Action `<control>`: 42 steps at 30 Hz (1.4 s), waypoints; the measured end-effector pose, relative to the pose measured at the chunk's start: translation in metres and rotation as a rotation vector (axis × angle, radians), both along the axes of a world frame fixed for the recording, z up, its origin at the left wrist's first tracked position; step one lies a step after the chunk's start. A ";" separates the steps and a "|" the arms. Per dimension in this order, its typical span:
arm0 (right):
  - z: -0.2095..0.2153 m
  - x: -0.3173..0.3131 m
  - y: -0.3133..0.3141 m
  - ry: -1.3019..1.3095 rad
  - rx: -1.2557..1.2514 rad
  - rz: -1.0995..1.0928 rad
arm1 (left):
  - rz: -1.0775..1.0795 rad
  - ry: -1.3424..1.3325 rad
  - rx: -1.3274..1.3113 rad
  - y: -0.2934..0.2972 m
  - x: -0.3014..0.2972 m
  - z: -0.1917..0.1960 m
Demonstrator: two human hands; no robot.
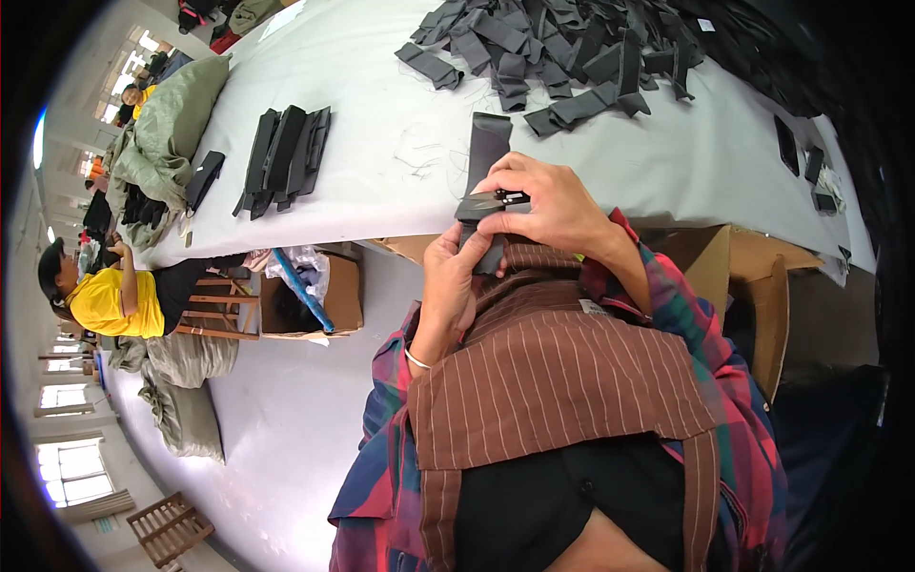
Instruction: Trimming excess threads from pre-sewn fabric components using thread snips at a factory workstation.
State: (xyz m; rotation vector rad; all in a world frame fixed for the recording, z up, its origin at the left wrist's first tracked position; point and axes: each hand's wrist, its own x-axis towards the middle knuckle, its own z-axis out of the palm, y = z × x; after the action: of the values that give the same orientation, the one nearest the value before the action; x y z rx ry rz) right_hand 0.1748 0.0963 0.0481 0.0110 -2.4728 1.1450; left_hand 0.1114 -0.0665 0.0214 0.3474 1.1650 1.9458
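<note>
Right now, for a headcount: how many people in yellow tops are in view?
2: the nearer person at far left, and the farther person at upper left, partly hidden behind the grey-green sack. More may be hidden in the background.

We get bright, even light over the table [372, 172]; the window [74, 472] near eight o'clock burns out white, and the lamp [39, 140] near ten o'clock glares; we see sheen on the floor [276, 505] toward seven o'clock; the black cloth [753, 57] near two o'clock sinks into darkness; the left hand [448, 286] and right hand [545, 202] look fairly sharp; fisheye distortion bends straight edges toward our black rim.
</note>
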 end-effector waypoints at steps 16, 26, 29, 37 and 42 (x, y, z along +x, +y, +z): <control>-0.017 -0.030 0.009 -0.157 -0.670 -0.175 | 0.022 0.296 -0.013 0.006 -0.008 -0.003; -0.014 -0.027 0.014 -0.254 -1.232 -0.070 | 0.226 1.157 0.000 0.012 -0.028 -0.003; -0.008 -0.032 0.006 -0.309 -1.291 -0.084 | 0.128 1.069 0.048 0.013 -0.035 -0.006; -0.011 -0.040 0.001 -0.352 -1.418 0.076 | 0.232 0.785 0.142 0.008 -0.030 -0.002; -0.012 -0.040 -0.002 -0.336 -1.160 -0.048 | 0.297 0.723 0.058 0.004 -0.033 -0.003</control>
State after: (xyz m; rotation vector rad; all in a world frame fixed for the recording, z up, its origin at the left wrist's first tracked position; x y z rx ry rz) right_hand 0.1345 0.0943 0.0363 -0.5956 -1.6509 2.5056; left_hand 0.0784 -0.0622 0.0184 1.0173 1.6862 2.1814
